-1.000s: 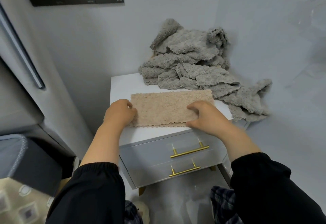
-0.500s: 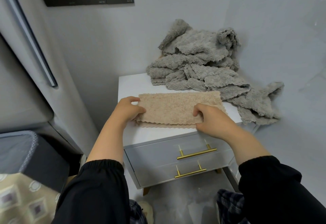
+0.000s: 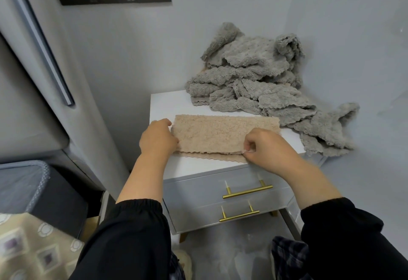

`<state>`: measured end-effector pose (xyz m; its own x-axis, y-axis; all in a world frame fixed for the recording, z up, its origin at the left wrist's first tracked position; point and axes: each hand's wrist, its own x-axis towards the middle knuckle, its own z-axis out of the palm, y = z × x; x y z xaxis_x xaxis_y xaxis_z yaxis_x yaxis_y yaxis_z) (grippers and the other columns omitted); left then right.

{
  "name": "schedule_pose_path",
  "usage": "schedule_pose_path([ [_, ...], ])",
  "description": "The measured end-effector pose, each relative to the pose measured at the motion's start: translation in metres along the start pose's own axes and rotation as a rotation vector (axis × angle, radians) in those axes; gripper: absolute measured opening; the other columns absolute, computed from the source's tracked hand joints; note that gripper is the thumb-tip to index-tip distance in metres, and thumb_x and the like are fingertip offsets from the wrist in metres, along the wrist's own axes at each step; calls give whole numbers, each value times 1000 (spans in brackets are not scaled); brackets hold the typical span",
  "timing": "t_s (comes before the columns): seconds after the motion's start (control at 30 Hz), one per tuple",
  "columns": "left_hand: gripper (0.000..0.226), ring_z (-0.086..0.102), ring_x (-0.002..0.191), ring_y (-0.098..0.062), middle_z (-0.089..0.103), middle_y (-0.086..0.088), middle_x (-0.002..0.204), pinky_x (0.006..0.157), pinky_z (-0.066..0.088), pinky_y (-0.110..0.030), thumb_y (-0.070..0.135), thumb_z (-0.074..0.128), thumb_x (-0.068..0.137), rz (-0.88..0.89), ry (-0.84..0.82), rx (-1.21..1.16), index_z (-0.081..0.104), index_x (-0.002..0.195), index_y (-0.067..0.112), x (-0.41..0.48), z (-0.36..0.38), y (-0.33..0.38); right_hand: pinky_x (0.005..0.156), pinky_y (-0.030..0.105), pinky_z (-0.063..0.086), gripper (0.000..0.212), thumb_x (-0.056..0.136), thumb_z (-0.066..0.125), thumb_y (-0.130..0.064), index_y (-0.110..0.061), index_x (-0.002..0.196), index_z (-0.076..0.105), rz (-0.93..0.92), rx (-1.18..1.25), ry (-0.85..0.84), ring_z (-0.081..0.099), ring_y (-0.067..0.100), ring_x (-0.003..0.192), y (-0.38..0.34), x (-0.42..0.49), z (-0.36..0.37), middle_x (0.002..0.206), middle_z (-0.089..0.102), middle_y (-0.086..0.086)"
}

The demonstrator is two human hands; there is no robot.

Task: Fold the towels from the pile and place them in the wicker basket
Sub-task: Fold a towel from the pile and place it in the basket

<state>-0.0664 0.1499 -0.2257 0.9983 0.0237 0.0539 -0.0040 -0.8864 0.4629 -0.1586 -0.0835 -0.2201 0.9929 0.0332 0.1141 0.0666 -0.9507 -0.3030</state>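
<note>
In the head view, the beige towel (image 3: pixel 220 134) is seen lying on the front part of the white nightstand top (image 3: pixel 167 105), folded once into a long band, with the scalloped lower layer showing past the upper layer along the near edge. The left end of the band is held by the left hand (image 3: pixel 157 138), whose fingers are curled round it. The near edge of the upper layer, towards the right end, is pinched between thumb and fingertips of the right hand (image 3: pixel 269 147); the remaining fingers are curled in. The pile of grey towels (image 3: pixel 254 90) is heaped at the back right corner, touching the far edge of the beige towel and spilling over the right side of the top. The wicker basket is not shown. The towel is judged to be light, soft and limp, with a fluffy pile that should resist slipping; no stiffness is to be expected, so unsupported parts will sag. It is best taken at corners or edges, both layers being pinched together, and the edges should be aligned before the next fold is laid.
</note>
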Motion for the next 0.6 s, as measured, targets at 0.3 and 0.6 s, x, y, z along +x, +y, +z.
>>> schedule_pose_path([
  [0.3,48,7,146,-26,17,-2,159,117,12,-47,39,31,101,510,-186,155,31,147,24,-31,51,57,82,26,39,18,79,69,-16,-16,96,63,30,11,-56,40,11,96,7,-9,0,102,47,-3],
  [0.6,57,-3,147,-22,6,2,161,117,0,-50,52,19,99,531,-206,221,14,151,30,-34,66,57,68,29,31,14,78,59,-2,-14,83,60,141,-27,77,47,22,94,31,-25,-18,89,47,0],
])
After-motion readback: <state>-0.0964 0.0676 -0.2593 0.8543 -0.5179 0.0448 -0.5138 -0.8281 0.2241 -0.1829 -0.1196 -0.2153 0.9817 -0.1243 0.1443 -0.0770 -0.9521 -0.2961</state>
